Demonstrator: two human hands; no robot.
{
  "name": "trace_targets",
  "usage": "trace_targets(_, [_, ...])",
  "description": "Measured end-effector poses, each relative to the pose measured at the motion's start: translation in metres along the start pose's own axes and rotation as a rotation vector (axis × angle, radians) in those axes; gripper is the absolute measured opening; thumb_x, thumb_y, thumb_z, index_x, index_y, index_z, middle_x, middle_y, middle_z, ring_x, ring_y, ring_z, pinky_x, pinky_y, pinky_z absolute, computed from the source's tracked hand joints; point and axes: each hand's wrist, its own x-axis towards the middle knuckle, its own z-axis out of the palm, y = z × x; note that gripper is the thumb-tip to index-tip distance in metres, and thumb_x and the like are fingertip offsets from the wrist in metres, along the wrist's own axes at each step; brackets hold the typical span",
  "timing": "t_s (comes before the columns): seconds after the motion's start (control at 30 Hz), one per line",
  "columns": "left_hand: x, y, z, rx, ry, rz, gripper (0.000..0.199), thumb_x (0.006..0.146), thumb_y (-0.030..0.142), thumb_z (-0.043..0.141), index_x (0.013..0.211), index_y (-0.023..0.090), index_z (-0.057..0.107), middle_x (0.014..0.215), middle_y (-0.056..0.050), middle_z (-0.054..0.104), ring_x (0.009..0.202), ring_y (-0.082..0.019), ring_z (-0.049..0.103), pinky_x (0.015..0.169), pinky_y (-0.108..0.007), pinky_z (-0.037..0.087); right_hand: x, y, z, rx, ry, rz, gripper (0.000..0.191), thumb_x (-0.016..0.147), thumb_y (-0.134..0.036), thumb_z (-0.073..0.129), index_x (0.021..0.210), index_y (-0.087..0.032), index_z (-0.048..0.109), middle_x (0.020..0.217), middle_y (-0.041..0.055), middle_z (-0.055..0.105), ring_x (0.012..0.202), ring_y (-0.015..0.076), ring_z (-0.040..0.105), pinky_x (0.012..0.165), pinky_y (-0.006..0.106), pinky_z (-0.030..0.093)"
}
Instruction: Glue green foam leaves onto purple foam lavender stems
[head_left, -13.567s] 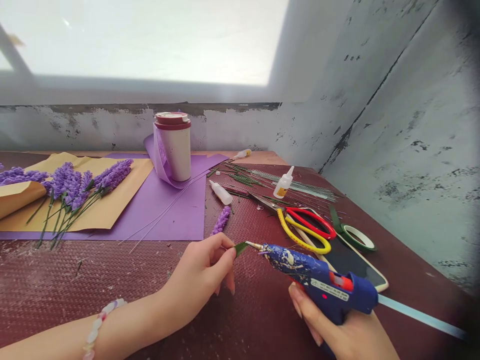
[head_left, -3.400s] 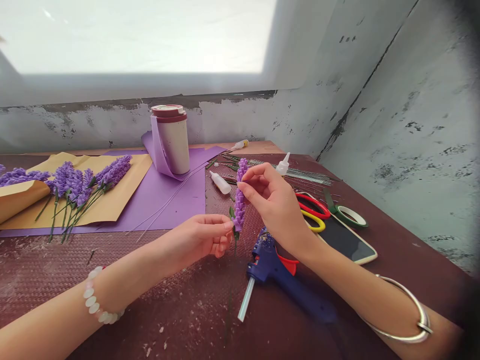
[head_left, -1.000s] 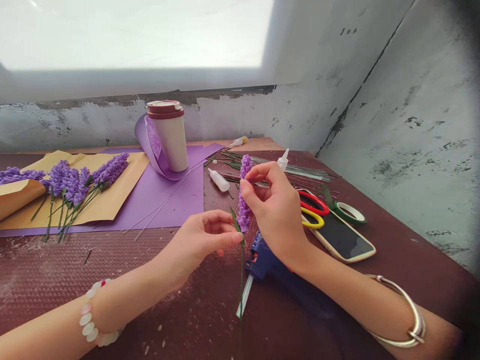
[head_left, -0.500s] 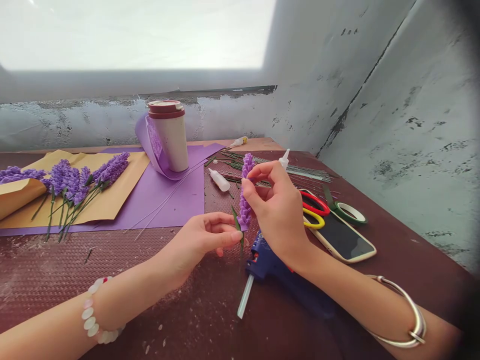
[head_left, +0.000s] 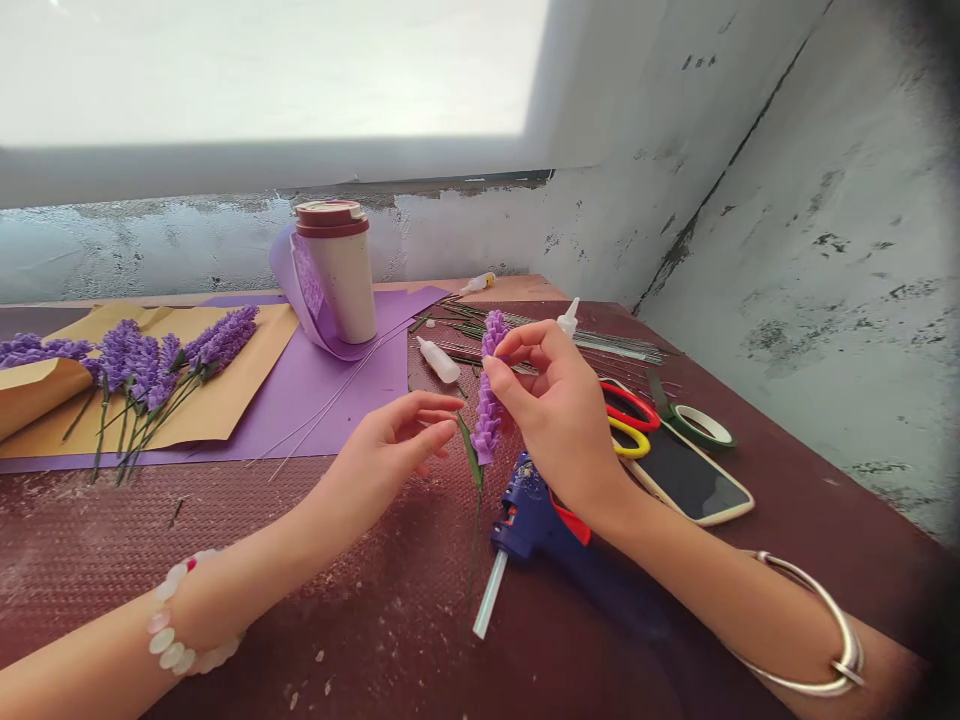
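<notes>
A purple paper lavender spike [head_left: 488,410] on a thin green stem hangs from my right hand [head_left: 560,425], whose thumb and fingers pinch its upper part. A narrow green leaf [head_left: 470,452] sticks out below the spike. My left hand [head_left: 391,448] is open and holds nothing, its fingertips a little left of the spike and not touching it. Just below my right wrist, a blue hot glue gun [head_left: 525,520] lies on its side with a glue stick [head_left: 490,595] in it.
Red and yellow scissors [head_left: 628,420], a phone [head_left: 690,483] and green tape [head_left: 701,427] lie to the right. Glue bottles [head_left: 439,360] and wires [head_left: 600,342] are behind. Finished lavender stems [head_left: 150,365] rest on kraft paper [head_left: 225,375] at left, beside a tumbler [head_left: 335,270].
My left hand has let go of the stem and moved left and up, its fingers opening. The stem now hangs from my right hand alone, and the leaf shows more fully.
</notes>
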Motion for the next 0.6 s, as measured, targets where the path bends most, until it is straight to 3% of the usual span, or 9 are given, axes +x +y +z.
trace_targets(0.1, [0.0032, 0.0000, -0.0055, 0.271, 0.096, 0.285, 0.017, 0.087, 0.023, 0.055, 0.101, 0.024, 0.065, 0.098, -0.002, 0.057, 0.086, -0.013, 0.054, 0.070, -0.025, 0.045, 0.0019, -0.0017, -0.0038, -0.015, -0.054, 0.005, 0.011, 0.082, -0.023, 0.060, 0.082, -0.021, 0.049, 0.075, -0.0059, 0.053, 0.047, 0.0022, 0.046, 0.042, 0.016, 0.038])
trace_targets(0.2, [0.0044, 0.0006, -0.0093, 0.393, 0.051, 0.463, 0.014, 0.087, 0.018, 0.055, 0.094, 0.024, 0.066, 0.102, -0.003, 0.055, 0.091, -0.013, 0.055, 0.072, -0.025, 0.047, 0.0031, -0.0030, -0.0064, -0.007, -0.111, 0.008, 0.011, 0.081, -0.021, 0.060, 0.081, -0.021, 0.049, 0.077, -0.0060, 0.053, 0.047, 0.0017, 0.045, 0.041, 0.015, 0.036])
trace_targets(0.43, [0.0031, -0.0011, -0.0104, 0.555, -0.030, 0.586, 0.011, 0.079, 0.026, 0.068, 0.088, 0.021, 0.064, 0.110, -0.006, 0.052, 0.110, -0.019, 0.052, 0.094, -0.035, 0.044, 0.0005, -0.0032, -0.0049, 0.010, -0.160, 0.005, 0.010, 0.081, -0.019, 0.059, 0.082, -0.021, 0.050, 0.075, -0.0069, 0.052, 0.052, 0.0032, 0.048, 0.045, 0.016, 0.038])
trace_targets(0.6, [0.0020, -0.0025, -0.0099, 0.636, -0.060, 0.615, 0.017, 0.080, 0.037, 0.065, 0.089, 0.023, 0.062, 0.115, -0.007, 0.052, 0.107, -0.022, 0.053, 0.089, -0.036, 0.046, -0.0012, -0.0034, -0.0023, 0.056, -0.188, 0.028, 0.010, 0.081, -0.019, 0.059, 0.082, -0.021, 0.050, 0.074, -0.0067, 0.051, 0.057, 0.0050, 0.052, 0.049, 0.017, 0.040])
